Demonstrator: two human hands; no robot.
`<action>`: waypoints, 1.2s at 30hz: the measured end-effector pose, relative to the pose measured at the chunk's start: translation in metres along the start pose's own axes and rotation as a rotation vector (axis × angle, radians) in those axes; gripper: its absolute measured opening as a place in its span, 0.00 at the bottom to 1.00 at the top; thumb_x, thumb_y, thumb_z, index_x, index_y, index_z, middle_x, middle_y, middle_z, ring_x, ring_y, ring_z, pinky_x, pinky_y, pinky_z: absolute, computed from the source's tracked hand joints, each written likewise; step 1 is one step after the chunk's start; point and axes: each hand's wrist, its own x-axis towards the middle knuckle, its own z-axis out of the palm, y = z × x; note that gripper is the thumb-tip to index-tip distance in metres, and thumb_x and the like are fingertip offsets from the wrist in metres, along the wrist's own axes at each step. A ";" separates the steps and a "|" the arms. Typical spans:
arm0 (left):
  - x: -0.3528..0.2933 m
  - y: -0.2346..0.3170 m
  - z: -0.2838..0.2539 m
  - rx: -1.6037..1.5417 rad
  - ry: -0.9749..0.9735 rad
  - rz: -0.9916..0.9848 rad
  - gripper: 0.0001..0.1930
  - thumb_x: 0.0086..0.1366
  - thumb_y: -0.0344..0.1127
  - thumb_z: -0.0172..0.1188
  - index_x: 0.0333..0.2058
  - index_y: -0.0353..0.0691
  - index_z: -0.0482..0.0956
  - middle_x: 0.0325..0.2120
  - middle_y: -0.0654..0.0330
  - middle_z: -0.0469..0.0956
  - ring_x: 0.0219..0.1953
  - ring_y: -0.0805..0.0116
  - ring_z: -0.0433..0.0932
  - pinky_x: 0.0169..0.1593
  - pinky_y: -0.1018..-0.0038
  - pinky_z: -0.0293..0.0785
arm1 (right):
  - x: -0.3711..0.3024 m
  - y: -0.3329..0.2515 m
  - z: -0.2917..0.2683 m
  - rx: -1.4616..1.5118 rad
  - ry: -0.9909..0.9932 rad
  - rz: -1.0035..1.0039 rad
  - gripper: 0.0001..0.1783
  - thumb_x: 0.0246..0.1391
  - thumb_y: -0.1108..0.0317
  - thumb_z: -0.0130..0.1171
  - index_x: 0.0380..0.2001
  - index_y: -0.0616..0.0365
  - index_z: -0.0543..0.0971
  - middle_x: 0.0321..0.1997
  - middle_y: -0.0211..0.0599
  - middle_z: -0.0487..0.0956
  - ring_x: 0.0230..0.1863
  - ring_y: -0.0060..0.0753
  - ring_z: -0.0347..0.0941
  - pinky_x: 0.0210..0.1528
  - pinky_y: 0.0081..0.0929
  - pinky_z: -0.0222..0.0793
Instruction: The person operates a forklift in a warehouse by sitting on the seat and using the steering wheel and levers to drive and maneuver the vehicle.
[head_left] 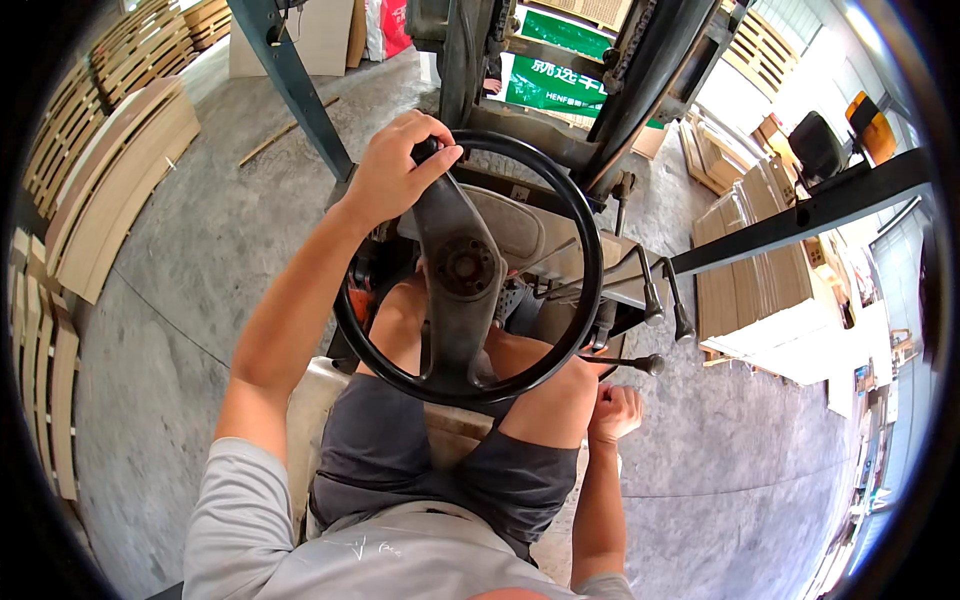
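Note:
I sit at the controls of a forklift, with a black steering wheel (597, 270) tilted in front of me. My left hand (405, 165) is closed round the wheel's upper left, where a black spinner knob (426, 150) shows under the fingers. Beside my right knee, my right hand (617, 412) is curled into a fist, with nothing visible in it. Closest to that hand is a lever with a black knob (655, 365), just above and apart from it. Two more black-tipped levers (653, 305) rise farther forward on the right.
The dark mast (640, 90) stands ahead, with a green printed sheet (555, 85) beyond it. Stacked boards (755, 270) are at the right, near an office chair (818, 145). Wooden pallets (45, 370) and boards (125, 190) line the left. A loose wooden strip (285, 133) lies on the concrete floor.

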 end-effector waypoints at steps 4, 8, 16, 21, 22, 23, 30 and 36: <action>0.011 0.003 0.012 0.125 -0.034 0.036 0.17 0.64 0.45 0.67 0.40 0.36 0.79 0.34 0.52 0.79 0.38 0.52 0.78 0.44 0.62 0.73 | 0.033 -0.005 0.016 0.138 -0.081 0.015 0.14 0.44 0.72 0.63 0.12 0.51 0.70 0.19 0.34 0.72 0.24 0.45 0.72 0.28 0.43 0.69; 0.034 0.040 0.062 0.225 -0.172 -0.043 0.22 0.64 0.46 0.68 0.47 0.34 0.78 0.43 0.48 0.80 0.46 0.52 0.80 0.54 0.58 0.75 | 0.054 -0.010 0.041 -0.022 0.009 0.081 0.16 0.46 0.70 0.64 0.12 0.49 0.69 0.19 0.32 0.72 0.24 0.43 0.72 0.27 0.42 0.69; -0.007 0.112 0.141 -0.093 -0.455 0.289 0.09 0.59 0.38 0.67 0.31 0.40 0.78 0.33 0.52 0.78 0.38 0.50 0.79 0.44 0.55 0.75 | 0.127 -0.046 -0.037 0.368 0.012 -0.001 0.20 0.51 0.75 0.65 0.49 0.62 0.79 0.52 0.53 0.75 0.55 0.59 0.73 0.57 0.50 0.71; -0.105 0.144 0.112 -0.153 -0.468 0.478 0.09 0.56 0.38 0.68 0.29 0.44 0.77 0.29 0.59 0.75 0.36 0.55 0.78 0.42 0.59 0.75 | 0.225 -0.045 -0.036 0.382 -0.547 0.129 0.28 0.61 0.67 0.61 0.63 0.65 0.73 0.62 0.55 0.73 0.59 0.58 0.72 0.61 0.45 0.69; -0.119 0.149 0.097 -0.170 -0.441 0.453 0.10 0.54 0.39 0.69 0.29 0.45 0.77 0.29 0.60 0.75 0.36 0.57 0.78 0.41 0.61 0.75 | 0.217 -0.012 -0.005 0.273 -0.526 0.022 0.29 0.62 0.65 0.60 0.64 0.65 0.73 0.63 0.59 0.75 0.61 0.60 0.72 0.61 0.47 0.69; -0.133 0.148 0.077 -0.179 -0.417 0.415 0.10 0.51 0.39 0.69 0.29 0.46 0.78 0.30 0.61 0.75 0.35 0.59 0.78 0.41 0.62 0.75 | 0.214 0.000 0.007 0.208 -0.625 0.006 0.27 0.63 0.64 0.58 0.62 0.66 0.75 0.62 0.60 0.77 0.59 0.63 0.74 0.59 0.50 0.70; -0.184 0.086 -0.032 0.324 0.043 0.185 0.12 0.43 0.34 0.70 0.27 0.45 0.77 0.27 0.63 0.76 0.33 0.63 0.77 0.38 0.67 0.73 | 0.160 -0.049 -0.030 0.083 -0.689 0.113 0.25 0.66 0.71 0.50 0.65 0.61 0.74 0.53 0.55 0.81 0.49 0.61 0.78 0.50 0.51 0.74; -0.108 0.026 -0.038 0.376 0.220 0.013 0.08 0.49 0.24 0.66 0.28 0.39 0.76 0.28 0.56 0.77 0.35 0.50 0.77 0.42 0.61 0.75 | 0.142 -0.046 -0.020 0.045 -0.597 0.147 0.26 0.65 0.72 0.51 0.66 0.57 0.74 0.49 0.50 0.82 0.45 0.58 0.80 0.46 0.49 0.75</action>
